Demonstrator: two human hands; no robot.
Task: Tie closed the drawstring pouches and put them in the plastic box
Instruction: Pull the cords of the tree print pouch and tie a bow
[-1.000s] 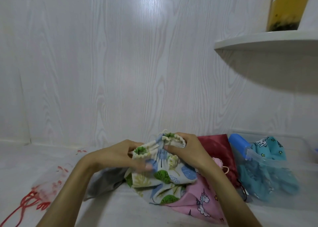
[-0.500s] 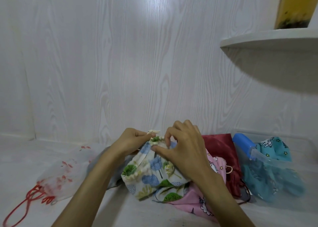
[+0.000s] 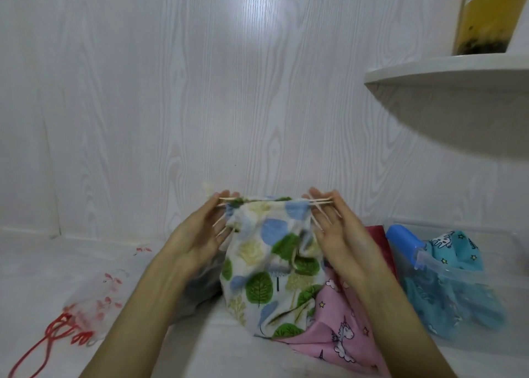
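The tree-print pouch (image 3: pixel 274 266) is matt woven cloth, as is the pink pouch (image 3: pixel 340 334). The box (image 3: pixel 469 280) is clear, glossy plastic. The far wall (image 3: pixel 200 91) shows glossy white wood grain.

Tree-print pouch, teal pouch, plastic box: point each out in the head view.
tree-print pouch (image 3: pixel 269 274), head view: middle of its front cloth, between the hands.
teal pouch (image 3: pixel 455 251), head view: upper part, showing above the box rim.
plastic box (image 3: pixel 463 277), head view: its clear near wall.
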